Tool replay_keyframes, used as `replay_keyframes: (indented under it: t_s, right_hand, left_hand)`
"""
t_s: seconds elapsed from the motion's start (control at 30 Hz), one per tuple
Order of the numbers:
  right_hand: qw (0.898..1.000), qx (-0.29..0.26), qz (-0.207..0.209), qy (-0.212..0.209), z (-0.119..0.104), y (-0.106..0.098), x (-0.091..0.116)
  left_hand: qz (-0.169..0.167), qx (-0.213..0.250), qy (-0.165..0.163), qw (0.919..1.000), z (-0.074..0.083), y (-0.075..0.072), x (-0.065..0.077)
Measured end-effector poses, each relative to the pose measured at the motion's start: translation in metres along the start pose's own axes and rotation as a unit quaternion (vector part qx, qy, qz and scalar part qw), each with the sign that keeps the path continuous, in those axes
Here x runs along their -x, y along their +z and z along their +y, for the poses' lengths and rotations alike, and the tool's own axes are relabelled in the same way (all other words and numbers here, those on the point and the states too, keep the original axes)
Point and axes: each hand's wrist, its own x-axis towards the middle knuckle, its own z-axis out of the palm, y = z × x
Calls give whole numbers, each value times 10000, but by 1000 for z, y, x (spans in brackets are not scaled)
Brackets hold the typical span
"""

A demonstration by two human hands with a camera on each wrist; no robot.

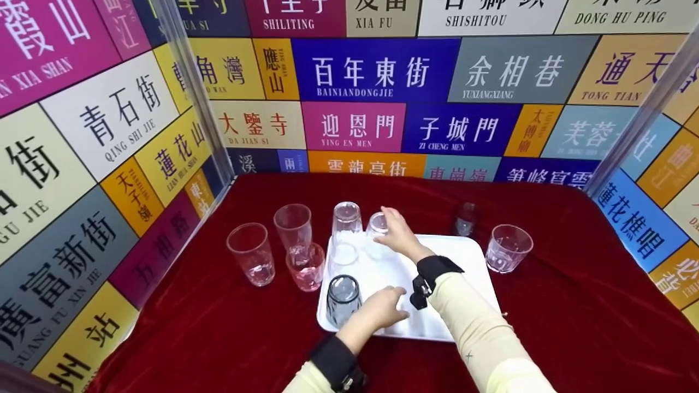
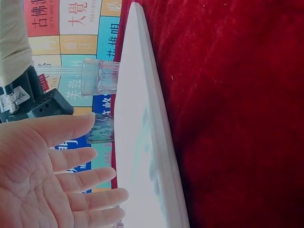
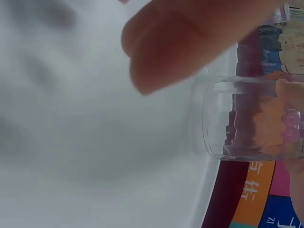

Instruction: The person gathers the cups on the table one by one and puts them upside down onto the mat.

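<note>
A white tray (image 1: pixel 464 273) lies on a red cloth. My right hand (image 1: pixel 394 230) reaches to the tray's far side and grips a small upturned clear glass (image 1: pixel 377 225); the right wrist view shows that clear glass (image 3: pixel 247 118) between a finger (image 3: pixel 190 42) and other fingertips. My left hand (image 1: pixel 389 310) hovers flat over the tray's near part, fingers straight, just right of an upturned grey glass (image 1: pixel 343 298). In the left wrist view the left hand (image 2: pixel 61 175) is an open palm holding nothing beside the tray (image 2: pixel 142 142).
A tall upturned clear glass (image 1: pixel 347 218) stands at the tray's far left corner. Left of the tray are two clear glasses (image 1: pixel 252 254) (image 1: pixel 292 226) and a pink glass (image 1: pixel 306 266). Right of it stand a clear glass (image 1: pixel 508 248) and a small dark glass (image 1: pixel 466 218). Printed walls enclose three sides.
</note>
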Motion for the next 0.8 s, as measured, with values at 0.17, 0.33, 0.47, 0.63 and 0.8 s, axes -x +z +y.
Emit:
replay_keyframes:
  t_s: [0.17, 0.33, 0.47, 0.63, 0.8]
  right_hand:
    - [9998, -159, -43, 103, 4, 6, 1]
    - [9998, -121, -54, 147, 4, 9, 1]
    - [9998, 24, -122, 163, 3, 9, 0]
    - [9988, 222, -378, 213, 0, 6, -1]
    - [9983, 308, -403, 295, -1, 6, -3]
  left_hand:
    - [16, -31, -46, 10000, -2, 0, -2]
    - [23, -25, -103, 9999, -3, 0, -1]
    - [105, -22, -112, 9999, -4, 1, -1]
    - [151, 18, -90, 9998, -6, 1, -2]
    - [124, 36, -98, 9999, -6, 2, -2]
